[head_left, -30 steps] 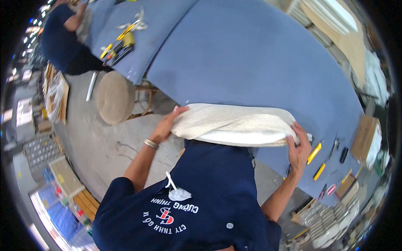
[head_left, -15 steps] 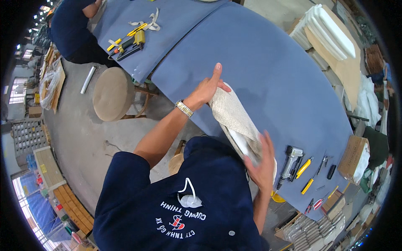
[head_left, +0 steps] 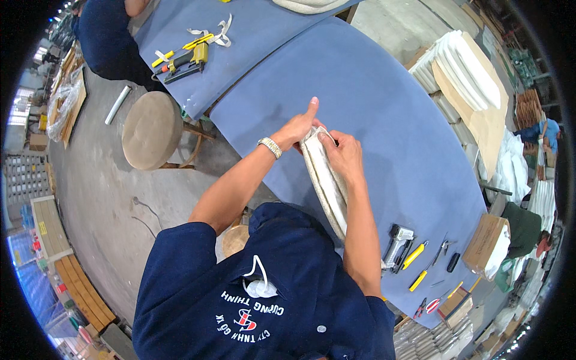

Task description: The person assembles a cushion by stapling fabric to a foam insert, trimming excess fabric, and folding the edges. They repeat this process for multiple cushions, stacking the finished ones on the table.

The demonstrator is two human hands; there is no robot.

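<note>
A worker's left hand [head_left: 295, 129] and right hand [head_left: 341, 153] both gripped the far end of a cream upholstered panel [head_left: 327, 183], stood on edge over the blue-covered worktable [head_left: 384, 102]. The fabric sat pinched between the fingertips, left thumb raised. Keeping the cover taut along the edge looked essential. A staple gun [head_left: 397, 245] lay nearby.

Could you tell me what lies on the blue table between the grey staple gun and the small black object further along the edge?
In the head view, a yellow-handled tool and metal snips lie between the grey staple gun and the small black object.
</note>
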